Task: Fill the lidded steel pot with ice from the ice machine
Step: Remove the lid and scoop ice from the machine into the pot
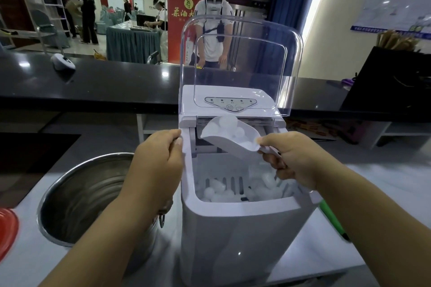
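Now the open steel pot (88, 196) waits left on the desk (303, 261); my left hand (161, 154) grips the ice machine's (238, 228) rim, steadying it, while my right hand (291, 158) pinches the loaded ice scoop's (231, 137) handle above the bin.

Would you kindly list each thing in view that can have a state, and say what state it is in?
Ice machine lid: raised, open.
Ice basket: partly filled with ice.
Scoop: loaded with ice, above the basket.
Steel pot: uncovered; no ice visible inside.
Left hand: grips the ice machine's left edge.
Right hand: grips the scoop's handle.
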The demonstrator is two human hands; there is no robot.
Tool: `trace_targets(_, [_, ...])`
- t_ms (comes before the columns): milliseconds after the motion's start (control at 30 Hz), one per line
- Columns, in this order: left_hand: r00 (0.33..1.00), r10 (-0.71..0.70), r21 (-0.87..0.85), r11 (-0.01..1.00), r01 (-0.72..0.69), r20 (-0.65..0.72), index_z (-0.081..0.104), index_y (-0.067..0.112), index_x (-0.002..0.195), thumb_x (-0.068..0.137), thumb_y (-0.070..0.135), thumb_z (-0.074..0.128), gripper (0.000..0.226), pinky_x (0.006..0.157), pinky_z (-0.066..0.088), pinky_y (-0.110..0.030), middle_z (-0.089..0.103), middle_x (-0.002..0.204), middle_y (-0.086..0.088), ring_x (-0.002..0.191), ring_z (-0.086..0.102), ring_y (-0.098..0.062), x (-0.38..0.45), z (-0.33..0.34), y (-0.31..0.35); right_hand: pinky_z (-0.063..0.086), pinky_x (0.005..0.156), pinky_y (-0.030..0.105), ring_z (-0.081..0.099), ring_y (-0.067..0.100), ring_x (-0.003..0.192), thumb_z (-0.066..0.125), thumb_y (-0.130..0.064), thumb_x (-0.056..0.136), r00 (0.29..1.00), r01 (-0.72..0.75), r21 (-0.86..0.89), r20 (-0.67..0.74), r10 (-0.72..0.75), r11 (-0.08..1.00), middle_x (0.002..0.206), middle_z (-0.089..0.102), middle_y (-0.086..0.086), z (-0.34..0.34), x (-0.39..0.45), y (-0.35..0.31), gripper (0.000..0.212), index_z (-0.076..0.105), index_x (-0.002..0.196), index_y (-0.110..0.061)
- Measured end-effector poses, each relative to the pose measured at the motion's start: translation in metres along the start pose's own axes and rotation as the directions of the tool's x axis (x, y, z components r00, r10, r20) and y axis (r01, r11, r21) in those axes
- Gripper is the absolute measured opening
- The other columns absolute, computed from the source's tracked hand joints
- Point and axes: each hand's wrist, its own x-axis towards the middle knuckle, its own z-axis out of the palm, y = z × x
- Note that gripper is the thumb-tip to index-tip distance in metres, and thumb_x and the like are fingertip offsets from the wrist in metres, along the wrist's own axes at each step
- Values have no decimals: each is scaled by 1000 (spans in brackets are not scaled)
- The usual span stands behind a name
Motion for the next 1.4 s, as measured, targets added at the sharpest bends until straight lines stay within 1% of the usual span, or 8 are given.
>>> trace_targets(233, [1000,25,-15,1000,-25,9,65,26,103,92,21,53,16,64,40,-7,57,80,27,77,57,7,-6,-20,-12,24,41,21,27,10,47,55,-25,91,995,78,-12,69,-77,997,53,42,0,31,-2,-19,25,66,81,-5])
trace_targets(500, [993,-48,113,992,60,-104,66,17,106,87,18,62,19,69,37,-8,64,91,9,82,58,-4,-16,-63,-61,36,54,28,39,17,58,57,-29,91,978,208,-277,64,-198,938,67,50,9,79,5,-43,32,66,82,0])
trace_targets(667, [986,-81,268,956,118,-147,66,10,108,83,12,66,25,82,39,-28,66,101,-5,95,59,-23,-19,-83,-101,42,56,30,47,16,56,60,-31,89,950,312,-360,97,-298,879,63,60,4,100,11,-51,32,70,78,-3])
trace_targets(833, [981,-158,383,904,189,-111,65,2,111,81,25,56,38,92,41,-44,66,107,-15,102,58,-36,-15,-92,-128,54,64,35,60,19,59,57,-34,90,904,411,-565,150,-401,715,64,65,4,118,14,-53,32,67,70,-11])
trace_targets(967, [946,-319,336,887,317,-50,50,6,133,93,22,52,43,102,33,-36,52,134,-13,124,45,-31,-13,-94,-138,53,66,34,59,19,66,55,-35,91,883,427,-699,183,-433,574,73,64,7,131,12,-55,26,64,77,-14])
trace_targets(1133, [951,-308,298,909,290,12,67,17,102,93,17,48,21,71,38,-28,65,99,-5,95,57,-25,-9,-94,-144,44,59,22,57,14,70,53,-35,91,863,440,-772,224,-452,458,77,62,2,141,8,-58,21,59,76,-22])
trace_targets(1233, [965,-263,301,920,250,2,67,16,93,92,16,47,20,58,32,-26,63,88,-3,79,50,-16,-8,-96,-145,43,57,20,56,11,68,53,-37,91,860,445,-788,244,-448,426,75,61,-1,147,6,-57,21,56,74,-25])
trace_targets(1400, [976,-216,269,940,208,-3,68,16,92,91,18,51,17,56,29,-11,61,81,3,75,51,-13,-7,-96,-148,48,63,28,55,11,67,53,-41,92,861,436,-760,196,-469,482,70,59,-3,148,4,-54,25,55,73,-24])
